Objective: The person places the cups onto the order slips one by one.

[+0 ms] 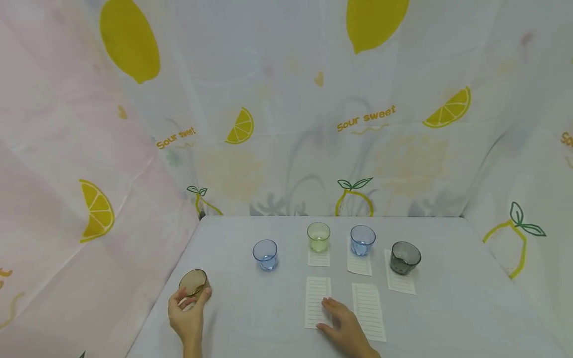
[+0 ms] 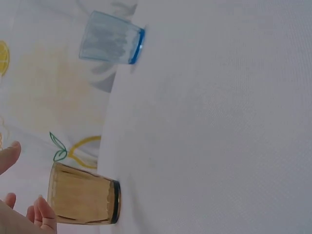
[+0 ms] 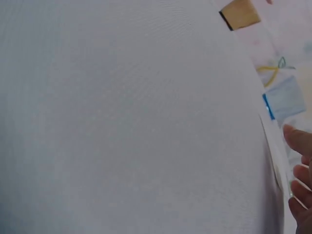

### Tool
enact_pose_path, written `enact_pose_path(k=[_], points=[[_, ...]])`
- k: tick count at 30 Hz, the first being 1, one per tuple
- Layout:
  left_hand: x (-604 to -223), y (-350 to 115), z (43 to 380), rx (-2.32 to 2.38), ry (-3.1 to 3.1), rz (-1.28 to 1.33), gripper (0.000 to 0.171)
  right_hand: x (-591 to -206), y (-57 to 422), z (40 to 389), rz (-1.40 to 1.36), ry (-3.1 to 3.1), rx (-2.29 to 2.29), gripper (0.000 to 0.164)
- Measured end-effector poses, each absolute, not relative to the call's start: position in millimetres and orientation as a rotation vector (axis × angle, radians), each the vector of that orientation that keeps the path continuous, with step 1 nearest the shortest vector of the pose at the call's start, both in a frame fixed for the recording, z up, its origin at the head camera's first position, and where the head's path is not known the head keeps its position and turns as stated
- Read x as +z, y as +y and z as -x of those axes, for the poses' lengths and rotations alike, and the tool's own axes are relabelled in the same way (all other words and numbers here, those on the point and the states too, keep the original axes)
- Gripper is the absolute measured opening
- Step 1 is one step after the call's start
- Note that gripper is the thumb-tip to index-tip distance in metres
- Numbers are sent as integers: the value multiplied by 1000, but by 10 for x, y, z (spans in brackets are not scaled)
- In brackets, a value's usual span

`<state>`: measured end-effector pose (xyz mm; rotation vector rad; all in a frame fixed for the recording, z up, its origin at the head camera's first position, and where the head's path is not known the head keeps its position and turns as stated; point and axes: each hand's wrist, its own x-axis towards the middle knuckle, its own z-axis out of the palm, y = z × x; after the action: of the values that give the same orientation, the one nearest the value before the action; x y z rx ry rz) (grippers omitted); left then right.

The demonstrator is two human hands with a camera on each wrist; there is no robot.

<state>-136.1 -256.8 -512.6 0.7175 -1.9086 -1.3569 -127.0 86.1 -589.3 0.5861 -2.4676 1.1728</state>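
Observation:
At the left of the table an amber-brown glass (image 1: 194, 281) stands upright. My left hand (image 1: 188, 318) is at its near side, thumb and fingers spread. In the left wrist view the thumb (image 2: 9, 157) is apart from the brown glass (image 2: 83, 196), while the fingertips (image 2: 46, 214) lie close to its rim; whether they touch cannot be told. My right hand (image 1: 345, 329) hovers low over a lined paper strip (image 1: 318, 298), fingers loosely bent with nothing in them. Beside it lies another lined strip (image 1: 369, 313).
A blue glass (image 1: 266, 256) stands alone on the white table (image 1: 250, 318). Farther right, a green glass (image 1: 319, 238), a second blue glass (image 1: 361, 241) and a dark grey glass (image 1: 404, 259) stand on paper strips. Lemon-print cloth (image 1: 286, 164) hangs behind and at the sides.

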Motion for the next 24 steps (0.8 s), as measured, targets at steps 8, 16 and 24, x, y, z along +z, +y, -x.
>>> enact_pose_path(k=[8,16,24], points=[[-5153,-2638,1367,-1311,-1880,-838,75,-5982,773,1251,-662,-2586,1081,55],[-5152,-2664,1354,-1372,-1882,-899,86,-5988,720,1230,-718,-2592,887,51],[-5191,-2657,1388,-1412,-1889,-929,92,-5915,721,1241,-730,-2635,908,40]])
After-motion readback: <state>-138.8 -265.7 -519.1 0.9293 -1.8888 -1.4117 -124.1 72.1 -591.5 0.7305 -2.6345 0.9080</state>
